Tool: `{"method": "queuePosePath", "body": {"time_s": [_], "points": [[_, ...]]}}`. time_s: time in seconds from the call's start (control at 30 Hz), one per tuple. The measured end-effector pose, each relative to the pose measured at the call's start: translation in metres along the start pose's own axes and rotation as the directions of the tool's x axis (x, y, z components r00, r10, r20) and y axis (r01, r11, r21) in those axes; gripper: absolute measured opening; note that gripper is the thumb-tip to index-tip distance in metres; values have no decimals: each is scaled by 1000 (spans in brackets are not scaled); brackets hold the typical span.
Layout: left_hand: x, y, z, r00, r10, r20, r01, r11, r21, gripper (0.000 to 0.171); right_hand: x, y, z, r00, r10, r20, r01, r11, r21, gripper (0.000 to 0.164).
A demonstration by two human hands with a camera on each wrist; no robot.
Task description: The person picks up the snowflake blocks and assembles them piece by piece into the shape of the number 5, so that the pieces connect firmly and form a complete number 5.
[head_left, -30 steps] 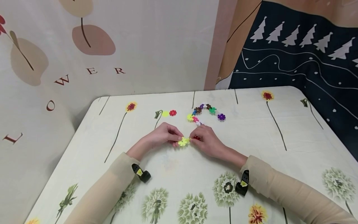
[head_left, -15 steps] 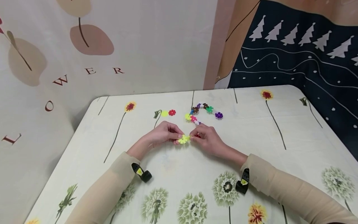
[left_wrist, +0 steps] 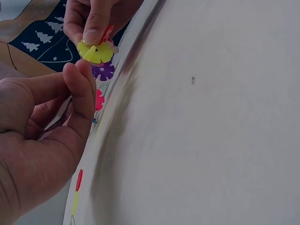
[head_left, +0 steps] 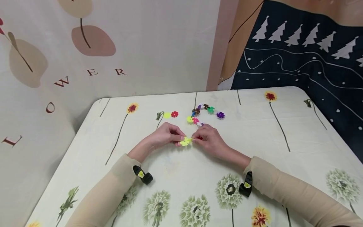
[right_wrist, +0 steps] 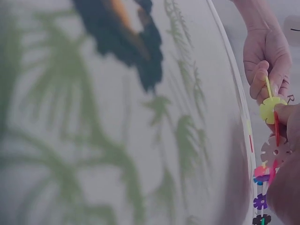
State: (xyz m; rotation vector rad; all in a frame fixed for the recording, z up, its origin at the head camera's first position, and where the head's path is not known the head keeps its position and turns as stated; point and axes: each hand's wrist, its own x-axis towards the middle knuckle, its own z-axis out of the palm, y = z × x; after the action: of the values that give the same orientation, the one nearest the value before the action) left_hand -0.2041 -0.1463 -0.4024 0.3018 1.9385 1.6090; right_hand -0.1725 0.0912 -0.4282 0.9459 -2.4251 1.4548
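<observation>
Thumb and fingers of my left hand pinch a yellow snowflake disc, a flat round toy piece with notched edges. My right hand pinches a second yellow disc, which meets the first edge to edge at an angle. A red disc and a pale pinkish disc follow it at the right fingers. From there a chain of coloured discs curves away over the table, past a yellow disc and a green disc to a purple disc. Part of the chain is hidden behind my right hand.
A loose yellow disc and a loose red disc lie side by side beyond my left hand. The table has a flower-print cloth. Behind it hang a pale printed curtain and a dark tree-patterned cloth.
The far end of the chain, with the purple and green discs, has shifted a little to the left. Both hands keep their pinch at nearly the same place.
</observation>
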Motion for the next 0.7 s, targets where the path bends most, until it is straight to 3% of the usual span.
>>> {"method": "queuePosePath", "body": {"time_s": [0.3,0.53,0.7], "points": [[-1,-2,-4,1000,3,6,-3,1000,-7,11,1,-1,2,998,-66,-12,65,994,-89,13],[-2,-2,-5,1000,3,21,-2,1000,-13,10,-1,-2,2,991,-129,31,131,989,-62,12],[-4,0,-4,999,13,33,-13,1000,-18,10,-1,-2,1,986,-168,19,168,986,-11,14]]}}
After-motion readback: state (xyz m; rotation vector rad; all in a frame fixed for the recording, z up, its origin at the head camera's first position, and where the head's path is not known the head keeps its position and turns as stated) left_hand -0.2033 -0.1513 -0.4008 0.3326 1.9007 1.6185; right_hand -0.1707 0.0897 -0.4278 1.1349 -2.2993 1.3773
